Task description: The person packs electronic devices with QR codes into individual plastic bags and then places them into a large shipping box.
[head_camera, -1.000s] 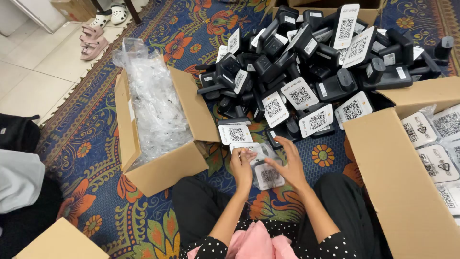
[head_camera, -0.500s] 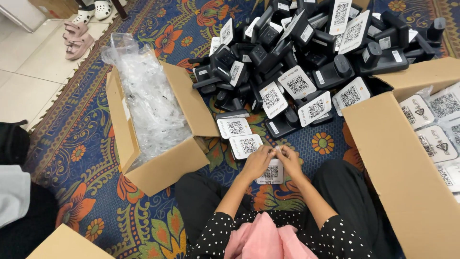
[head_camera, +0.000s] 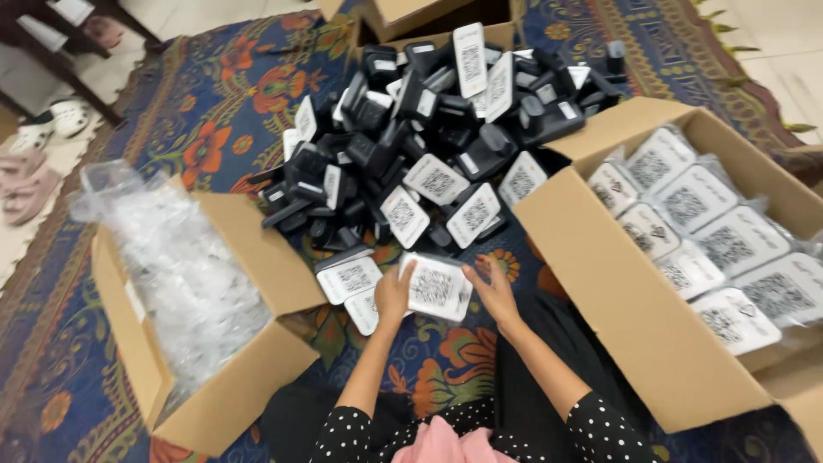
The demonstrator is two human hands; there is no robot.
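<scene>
Both my hands hold one white square card with a black code pattern, wrapped in clear plastic (head_camera: 435, 287), just above the rug. My left hand (head_camera: 393, 294) grips its left edge and my right hand (head_camera: 491, 288) grips its right edge. Two more such cards (head_camera: 350, 279) lie on the rug right beside my left hand. Behind them spreads a big pile of black stands with white code cards (head_camera: 429, 137).
An open cardboard box (head_camera: 214, 394) at the left is full of clear plastic bags (head_camera: 184, 274). A large cardboard box (head_camera: 626, 300) at the right holds several bagged white cards (head_camera: 711, 231). A patterned rug (head_camera: 206, 103) covers the floor; sandals (head_camera: 39, 146) lie at far left.
The view has tilted and shifted right. My hands have lifted the bagged card from near my lap up toward the pile, now holding it by both edges.
</scene>
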